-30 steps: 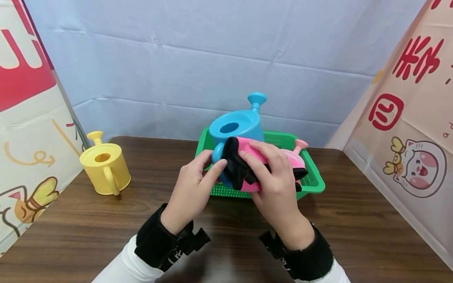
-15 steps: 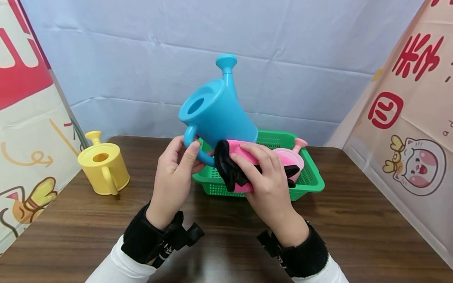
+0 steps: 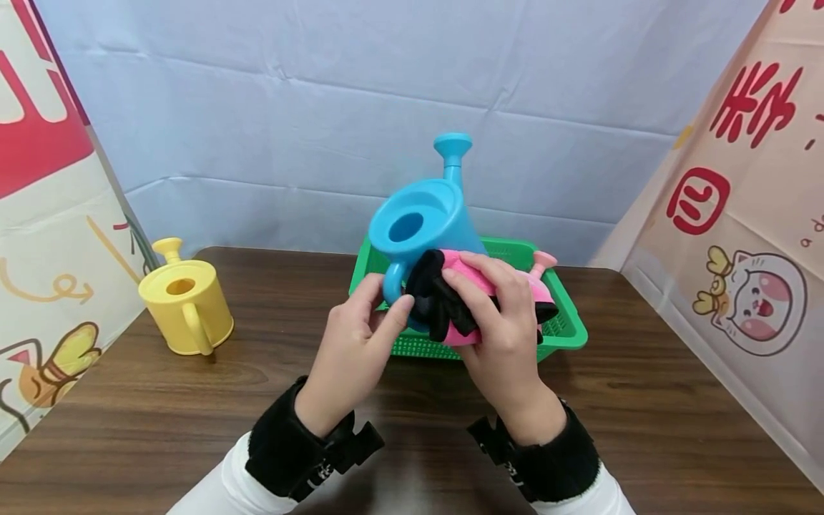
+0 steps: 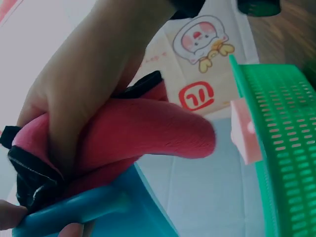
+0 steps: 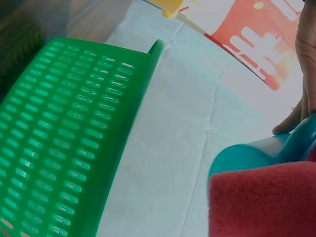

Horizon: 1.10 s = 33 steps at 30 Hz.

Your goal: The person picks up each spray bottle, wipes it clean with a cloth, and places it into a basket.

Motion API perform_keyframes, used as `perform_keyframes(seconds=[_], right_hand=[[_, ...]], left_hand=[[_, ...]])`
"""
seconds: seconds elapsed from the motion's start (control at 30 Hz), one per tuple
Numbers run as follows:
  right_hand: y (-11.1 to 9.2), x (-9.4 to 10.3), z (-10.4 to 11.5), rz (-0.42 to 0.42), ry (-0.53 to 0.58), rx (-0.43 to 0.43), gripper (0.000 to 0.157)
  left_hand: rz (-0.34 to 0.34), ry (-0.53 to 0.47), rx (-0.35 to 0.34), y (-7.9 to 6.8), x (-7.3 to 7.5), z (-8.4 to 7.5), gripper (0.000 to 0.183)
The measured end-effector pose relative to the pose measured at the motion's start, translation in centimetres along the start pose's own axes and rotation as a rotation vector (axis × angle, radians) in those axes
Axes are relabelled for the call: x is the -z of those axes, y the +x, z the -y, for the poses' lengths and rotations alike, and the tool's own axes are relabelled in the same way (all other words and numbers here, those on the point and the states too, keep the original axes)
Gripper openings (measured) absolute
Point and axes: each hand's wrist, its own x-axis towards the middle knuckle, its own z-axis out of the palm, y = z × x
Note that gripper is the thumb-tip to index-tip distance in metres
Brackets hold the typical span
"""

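Grips a blue watering can (image 3: 444,218) by its handle with the left hand (image 3: 354,343), and clutches a folded pink-and-black cloth (image 3: 433,290) in the right hand (image 3: 508,332), fingers curled over it. Holds the can tilted over the left part of a green basket (image 3: 575,318), mouth turned near, spout toward the far side, with the cloth just on its near side. Cannot tell from the head view, with the can's base hidden, of any contact with the basket. Finds only in the head view a pink watering can (image 3: 541,290) nearly whole, inside the basket at right, and a yellow watering can (image 3: 188,309) upright on the bench (image 3: 193,436) at left, well apart. Catches from the left wrist the rounded pink underside of the cloth and fingertips round the blue handle, both concealed from above. Gets from the right wrist the basket's slotted wall up close and the cloth's fuzzy surface, with just a yellow sliver at top.
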Motion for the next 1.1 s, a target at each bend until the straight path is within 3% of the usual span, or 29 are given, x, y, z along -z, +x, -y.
perform_keyframes(seconds=[0.27, 0.47, 0.87, 0.93, 1.1], right_hand=[[0.1, 0.2, 0.0, -0.039, 0.047, -0.06, 0.035], [0.1, 0.1, 0.0, -0.019, 0.065, -0.085, 0.037], [-0.1, -0.2, 0.5, 0.13, -0.051, 0.019, 0.032], [-0.3, -0.3, 0.6, 0.16, -0.068, 0.023, 0.038], [-0.5, 0.0, 1.0, 0.278, -0.117, 0.013, 0.073]], left_hand=[[0.058, 0.046, 0.027, -0.2, -0.6, 0.1, 0.018], [0.094, 0.085, 0.079, -0.1, -0.6, 0.1, 0.014], [0.033, -0.049, 0.095, 0.4, 0.4, 0.5, 0.021], [0.024, -0.082, 0.11, 0.5, 0.6, 0.4, 0.022], [-0.013, -0.147, 0.112, 0.7, 1.1, 0.1, 0.022]])
